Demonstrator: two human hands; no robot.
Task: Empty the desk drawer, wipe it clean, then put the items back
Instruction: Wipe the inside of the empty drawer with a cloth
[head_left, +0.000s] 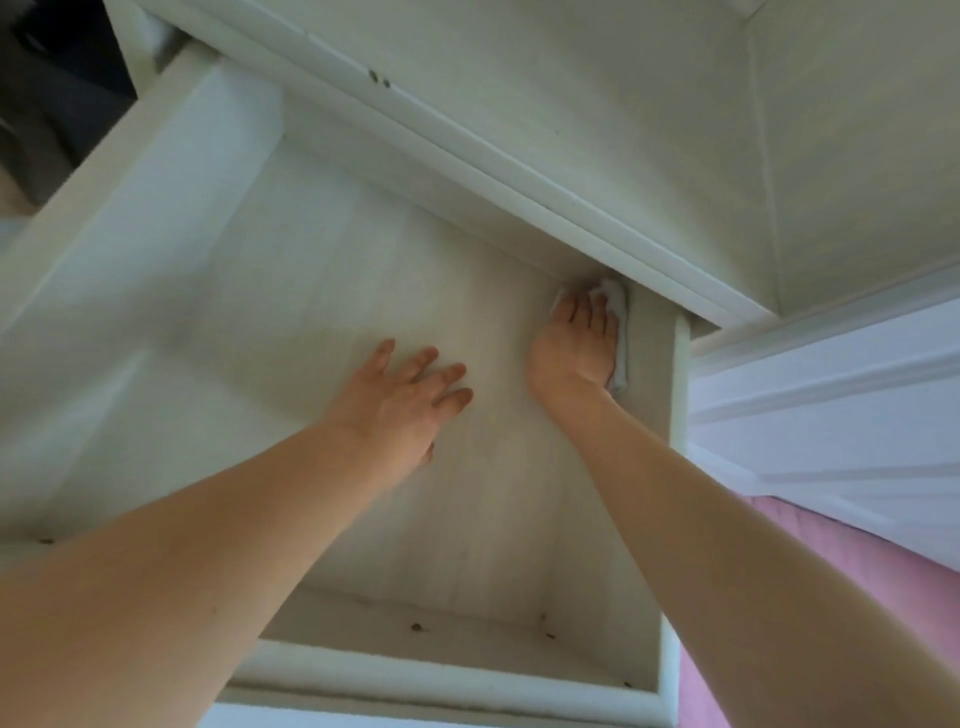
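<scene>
Cloth (618, 332) under right hand (574, 345), pushed into far right corner of drawer (363, 291), touching right wall and close under desk edge (519, 171). Fingers straight, close together, pressing cloth flat; no pinch visible. Cloth's long axis along right wall, trailing back past wrist. Left hand (410, 400) flat on drawer floor, fingers spread, holding nothing, well left of cloth. Drawer bare of items; dark specks (418, 627) along near wall. Wiping step apparently under way. Unwiped floor mostly left and nearward of cloth, so likely next stroke out of corner, toward near wall. Right hand nearer, already on cloth.
</scene>
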